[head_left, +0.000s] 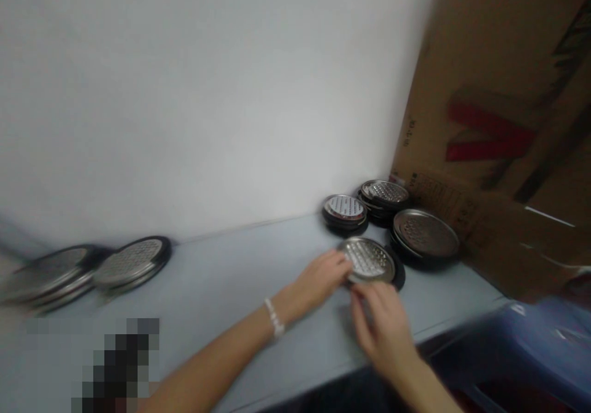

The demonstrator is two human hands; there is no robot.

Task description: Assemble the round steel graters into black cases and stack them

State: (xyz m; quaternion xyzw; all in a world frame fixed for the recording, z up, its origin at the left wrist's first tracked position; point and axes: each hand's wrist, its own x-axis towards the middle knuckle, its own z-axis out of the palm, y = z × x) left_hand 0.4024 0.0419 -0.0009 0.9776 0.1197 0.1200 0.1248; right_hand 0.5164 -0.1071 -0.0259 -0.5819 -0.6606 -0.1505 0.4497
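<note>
A round metal grater (368, 258) with a raised, perforated face and a black rim lies toward the right of the table. My left hand (325, 271), with a pale beaded bracelet at the wrist, has its fingers closed on the grater's left edge. At the near edge, my right hand (381, 317) pinches the rim between thumb and fingers. Whether more graters lie beneath this one is hard to tell through the blur. Just behind it sits a smaller stack of round graters (344, 208), its top one showing a white patterned face.
Another stack of graters (385, 192) stands against the wall, and a wider stack (425, 236) sits by a large cardboard box (489, 111). More graters (132, 264) lie at far left. Blue plastic (549, 345) borders the table (244, 259) at lower right. A pixelated patch hides the lower left.
</note>
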